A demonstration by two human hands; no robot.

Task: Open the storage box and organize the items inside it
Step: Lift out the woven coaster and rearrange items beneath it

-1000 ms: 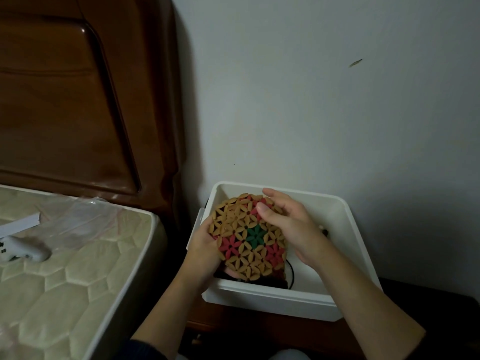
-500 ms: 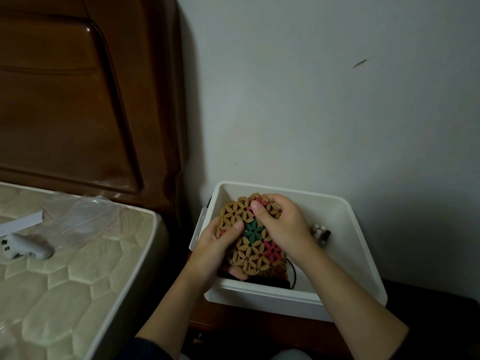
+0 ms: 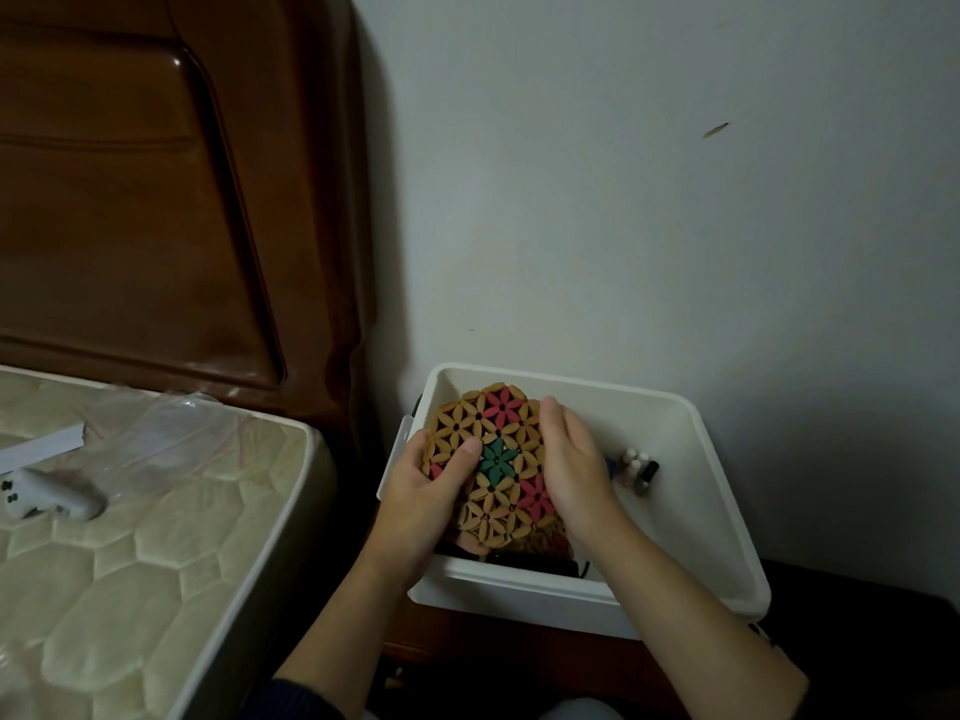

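Note:
An open white storage box stands on a dark wooden stand by the wall. Over its left half I hold a round wooden flower-pattern mat, tan with red and green flowers. My left hand grips its left edge, thumb on top near the green flower. My right hand holds the right edge with fingers along the rim. More mats of the same kind show just beneath it. Small bottles lie inside the box at the right, and a dark cable lies at the box's front.
A quilted mattress lies at the left, with a clear plastic bag, a white paper strip and a white controller on it. A brown wooden headboard rises behind. A grey wall backs the box.
My right hand has slid off the top of the mat to its right edge, uncovering the upper red flower. My left thumb has moved onto the mat's face.

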